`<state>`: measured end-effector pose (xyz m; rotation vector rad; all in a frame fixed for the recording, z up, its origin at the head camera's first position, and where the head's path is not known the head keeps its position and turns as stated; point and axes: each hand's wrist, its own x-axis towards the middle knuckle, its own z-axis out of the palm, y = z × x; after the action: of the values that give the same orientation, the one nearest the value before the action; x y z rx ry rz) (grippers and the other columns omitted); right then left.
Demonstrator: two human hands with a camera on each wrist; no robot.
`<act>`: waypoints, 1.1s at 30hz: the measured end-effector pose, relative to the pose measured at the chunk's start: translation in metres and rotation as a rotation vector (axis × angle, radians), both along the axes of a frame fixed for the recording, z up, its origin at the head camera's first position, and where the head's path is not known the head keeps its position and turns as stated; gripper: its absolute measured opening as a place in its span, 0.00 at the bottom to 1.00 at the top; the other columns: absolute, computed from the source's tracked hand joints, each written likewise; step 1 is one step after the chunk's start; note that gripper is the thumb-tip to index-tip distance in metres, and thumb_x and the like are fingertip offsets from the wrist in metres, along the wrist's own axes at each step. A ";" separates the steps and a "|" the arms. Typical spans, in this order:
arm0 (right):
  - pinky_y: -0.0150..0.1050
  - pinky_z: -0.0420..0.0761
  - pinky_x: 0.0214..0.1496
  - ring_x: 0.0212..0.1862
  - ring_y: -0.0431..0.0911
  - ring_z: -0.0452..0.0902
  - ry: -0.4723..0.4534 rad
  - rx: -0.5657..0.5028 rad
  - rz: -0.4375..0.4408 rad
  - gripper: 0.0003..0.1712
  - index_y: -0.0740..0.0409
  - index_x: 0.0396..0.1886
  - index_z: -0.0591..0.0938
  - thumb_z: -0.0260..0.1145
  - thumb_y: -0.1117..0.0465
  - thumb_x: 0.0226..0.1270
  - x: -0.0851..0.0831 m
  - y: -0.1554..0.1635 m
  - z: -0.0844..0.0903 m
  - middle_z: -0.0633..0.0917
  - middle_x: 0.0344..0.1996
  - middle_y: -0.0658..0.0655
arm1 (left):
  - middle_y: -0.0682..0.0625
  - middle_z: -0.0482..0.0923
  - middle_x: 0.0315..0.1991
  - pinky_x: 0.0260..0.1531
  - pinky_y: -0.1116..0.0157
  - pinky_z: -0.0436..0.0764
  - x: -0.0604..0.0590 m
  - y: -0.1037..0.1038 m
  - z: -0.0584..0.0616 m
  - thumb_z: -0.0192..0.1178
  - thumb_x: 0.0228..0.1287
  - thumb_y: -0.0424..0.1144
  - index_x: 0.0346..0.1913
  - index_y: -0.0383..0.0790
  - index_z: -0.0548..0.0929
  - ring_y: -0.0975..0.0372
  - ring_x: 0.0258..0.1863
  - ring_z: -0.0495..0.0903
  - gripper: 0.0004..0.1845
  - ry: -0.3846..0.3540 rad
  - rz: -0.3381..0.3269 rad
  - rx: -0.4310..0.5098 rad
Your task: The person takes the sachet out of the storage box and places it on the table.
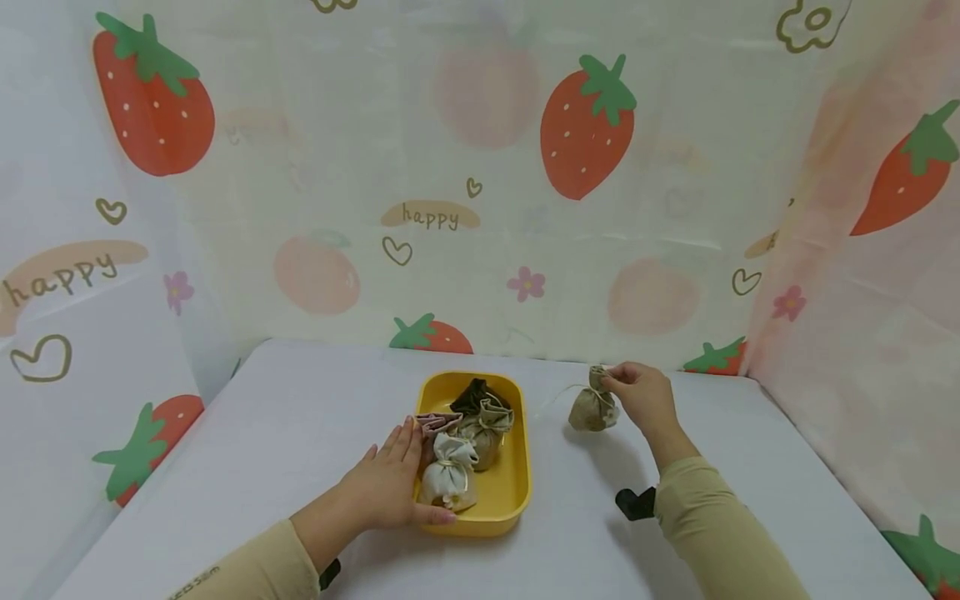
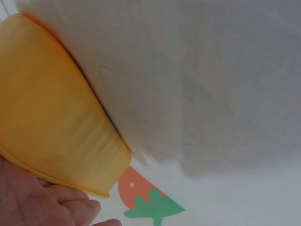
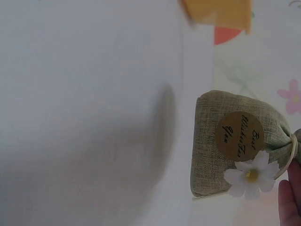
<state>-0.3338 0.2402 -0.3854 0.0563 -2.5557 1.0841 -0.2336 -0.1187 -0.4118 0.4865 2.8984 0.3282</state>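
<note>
1. Left hand flat, fingers straight, steadying the yellow tray with four pouches inside
2. Right hand pinches an olive pouch by its tied neck, right of the tray; placing step; next likely needs a leftward carry

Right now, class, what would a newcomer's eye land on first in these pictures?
Probably the yellow tray at the middle of the white table, holding several small tied pouches, with the left hand against its left side. To its right, the right hand pinches the neck of an olive burlap pouch bearing a daisy.
</note>
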 end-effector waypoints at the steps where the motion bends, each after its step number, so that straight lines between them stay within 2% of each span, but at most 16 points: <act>1: 0.46 0.74 0.42 0.41 0.53 0.79 -0.012 0.005 -0.003 0.10 0.55 0.28 0.85 0.68 0.53 0.55 0.000 0.001 -0.002 0.86 0.32 0.56 | 0.39 0.34 0.72 0.63 0.44 0.50 0.000 0.000 0.000 0.50 0.34 0.81 0.71 0.32 0.44 0.48 0.70 0.40 0.69 0.001 0.000 0.001; 5: 0.49 0.73 0.45 0.44 0.55 0.78 -0.062 0.026 -0.003 0.11 0.57 0.32 0.85 0.66 0.54 0.57 -0.002 0.005 -0.008 0.86 0.36 0.58 | 0.39 0.34 0.72 0.63 0.44 0.50 0.000 0.000 -0.001 0.50 0.34 0.81 0.71 0.32 0.44 0.48 0.70 0.39 0.69 0.006 -0.001 0.000; 11: 0.48 0.73 0.43 0.43 0.53 0.78 -0.094 0.059 -0.016 0.11 0.57 0.32 0.85 0.66 0.53 0.58 -0.005 0.008 -0.016 0.86 0.35 0.57 | 0.38 0.35 0.72 0.63 0.44 0.50 0.000 -0.001 -0.001 0.50 0.34 0.81 0.71 0.32 0.45 0.48 0.70 0.40 0.69 0.014 -0.002 0.006; 19: 0.49 0.74 0.46 0.46 0.54 0.77 -0.156 0.000 -0.008 0.12 0.57 0.34 0.84 0.65 0.53 0.59 -0.005 0.012 -0.025 0.85 0.38 0.59 | 0.38 0.35 0.72 0.63 0.44 0.50 -0.001 -0.001 -0.001 0.51 0.34 0.81 0.71 0.31 0.45 0.48 0.70 0.40 0.69 0.008 -0.003 0.014; 27: 0.49 0.73 0.46 0.47 0.54 0.75 -0.194 -0.003 0.014 0.13 0.57 0.36 0.84 0.65 0.52 0.60 -0.009 0.015 -0.027 0.84 0.41 0.59 | 0.39 0.34 0.72 0.64 0.45 0.49 -0.002 0.000 -0.002 0.50 0.33 0.81 0.71 0.33 0.44 0.49 0.70 0.39 0.69 -0.016 0.001 -0.004; 33: 0.51 0.73 0.48 0.50 0.56 0.74 -0.202 0.008 0.040 0.20 0.59 0.46 0.81 0.64 0.50 0.60 -0.009 0.017 -0.027 0.82 0.44 0.62 | 0.40 0.34 0.72 0.64 0.45 0.49 -0.004 0.000 -0.002 0.50 0.31 0.82 0.71 0.33 0.44 0.49 0.70 0.39 0.70 -0.010 0.005 -0.003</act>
<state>-0.3433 0.2576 -0.4122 0.0000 -2.7484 1.1481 -0.2375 -0.1190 -0.4142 0.4763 2.8908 0.3256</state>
